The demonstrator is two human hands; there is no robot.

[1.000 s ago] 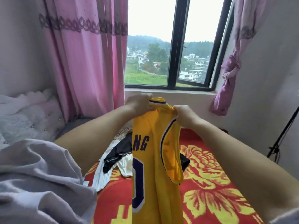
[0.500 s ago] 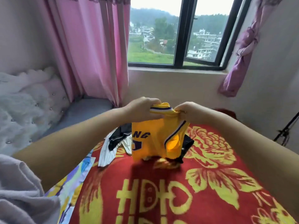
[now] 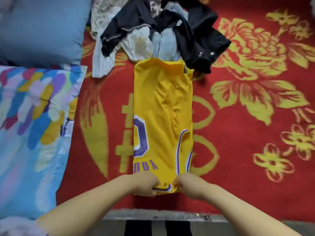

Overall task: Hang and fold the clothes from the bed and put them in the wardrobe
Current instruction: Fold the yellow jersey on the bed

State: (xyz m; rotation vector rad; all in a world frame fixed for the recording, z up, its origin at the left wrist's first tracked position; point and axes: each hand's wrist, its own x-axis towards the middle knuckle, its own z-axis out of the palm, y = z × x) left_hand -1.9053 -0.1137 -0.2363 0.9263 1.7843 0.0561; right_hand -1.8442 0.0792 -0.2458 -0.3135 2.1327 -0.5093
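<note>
Gripping the near end of the garment, the left hand (image 3: 144,184) and the right hand (image 3: 185,185) sit close together, each with fingers curled round the purple-and-white trimmed collar edge of a yellow sleeveless basketball jersey with purple lettering (image 3: 162,108). The jersey lies flat on the bed, already doubled lengthwise into one long narrow strip that runs straight away from the person, its far hem touching the heap of unsorted clothes. Holding both corners of the shoulder end this way probably serves to keep the lengthwise fold aligned and the cloth taut, so the strip can next be brought over on itself towards the hem; that is a judgement from the grip, not something shown. Beyond the jersey, the pile of crumpled dark, white and pale blue garments (image 3: 162,31) waits at the far side; how many pieces it holds cannot be counted, as they overlap. All of this rests on a red blanket with large yellow flower patterns (image 3: 255,108). To the left lie one plain blue pillow (image 3: 40,28) and one multicoloured patterned quilt (image 3: 30,116). So: two hands, one jersey in work, one pile left. The wardrobe is not in view, and most of the task appears to remain.
</note>
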